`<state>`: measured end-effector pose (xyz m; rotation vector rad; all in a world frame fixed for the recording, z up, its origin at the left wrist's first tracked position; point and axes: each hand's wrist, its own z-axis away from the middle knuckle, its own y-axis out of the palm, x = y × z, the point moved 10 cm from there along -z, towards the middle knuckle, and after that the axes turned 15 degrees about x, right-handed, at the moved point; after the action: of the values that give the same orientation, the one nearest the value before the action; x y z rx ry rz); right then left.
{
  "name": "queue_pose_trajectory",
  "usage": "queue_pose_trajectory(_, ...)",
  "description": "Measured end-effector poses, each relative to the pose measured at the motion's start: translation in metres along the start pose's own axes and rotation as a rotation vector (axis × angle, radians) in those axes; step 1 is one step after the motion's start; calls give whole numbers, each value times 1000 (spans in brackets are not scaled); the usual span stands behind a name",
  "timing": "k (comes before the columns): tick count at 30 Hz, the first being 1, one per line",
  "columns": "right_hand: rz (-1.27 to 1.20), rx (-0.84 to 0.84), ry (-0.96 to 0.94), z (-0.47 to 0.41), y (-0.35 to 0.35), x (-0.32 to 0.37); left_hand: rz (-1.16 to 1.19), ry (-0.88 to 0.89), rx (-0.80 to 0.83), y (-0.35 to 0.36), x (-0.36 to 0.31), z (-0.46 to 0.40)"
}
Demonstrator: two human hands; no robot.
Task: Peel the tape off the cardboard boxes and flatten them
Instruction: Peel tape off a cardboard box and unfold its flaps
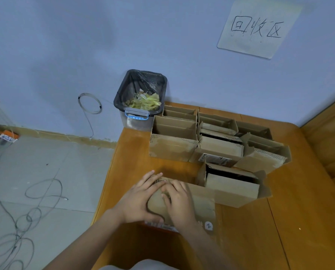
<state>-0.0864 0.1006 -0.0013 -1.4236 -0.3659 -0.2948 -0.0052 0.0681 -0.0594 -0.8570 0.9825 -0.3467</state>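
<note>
Two hands are working the near box (197,199), lying flat at the table's (279,230) front edge. The left hand (138,199) is pressing on its left end with fingers spread straight; the right hand (179,201) is resting just beside it, fingers laid over the cardboard, touching the left fingertips. The box's long side is running off to the right, so the right hand looks nearer the unflattened part. Whether any tape is being pinched, I cannot tell. Just behind, an open box (233,182) is crowding it. Farther back, a cluster of opened boxes (211,137) is standing, and a bin (141,98) holding tape scraps is waiting at the far corner.
</note>
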Motion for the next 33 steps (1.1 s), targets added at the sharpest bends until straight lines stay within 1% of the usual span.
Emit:
queue_pose_trajectory(3, -22, -66, -92, 7, -9, 0, 4, 4, -3, -1, 0, 0)
queue_pose_trajectory(8, -171, -22, -35, 9, -10, -17, 12, -5, 3, -1, 0, 1)
queue_pose_trajectory(11, -163, -36, -80, 13, -10, -12, 26, -6, 12, -1, 0, 1)
queue_pose_trajectory(14, -168, -27, -17, 15, -7, -20, 18, -13, 21, 0, 0, 1)
queue_pose_trajectory(16, -141, 37, 49, 12, -1, -26, 18, -15, 22, 0, 0, 1)
queue_pose_trajectory(19, -169, 175, 145, 5, 6, -37, 28, -19, 24, 0, 0, 1)
queue_pose_trajectory(23, -349, 338, 274, 1, 14, -54, 30, -29, 30, 1, 1, 1)
queue_pose_trajectory(25, -423, 381, 296, -1, 17, -59, 33, -32, 34, 0, 1, 1)
queue_pose_trajectory(26, -436, 380, 299, -1, 17, -60, 35, -33, 35, 0, 1, 1)
queue_pose_trajectory(28, -413, 318, 287, -1, 10, -61, 39, -33, 36, -1, 1, 0)
queue_pose_trajectory(30, -310, 225, 236, 0, 1, -56, 39, -35, 36, -1, 1, 0)
queue_pose_trajectory(33, -159, 128, 104, 4, -9, -37, 41, -23, 34, -1, 0, 0)
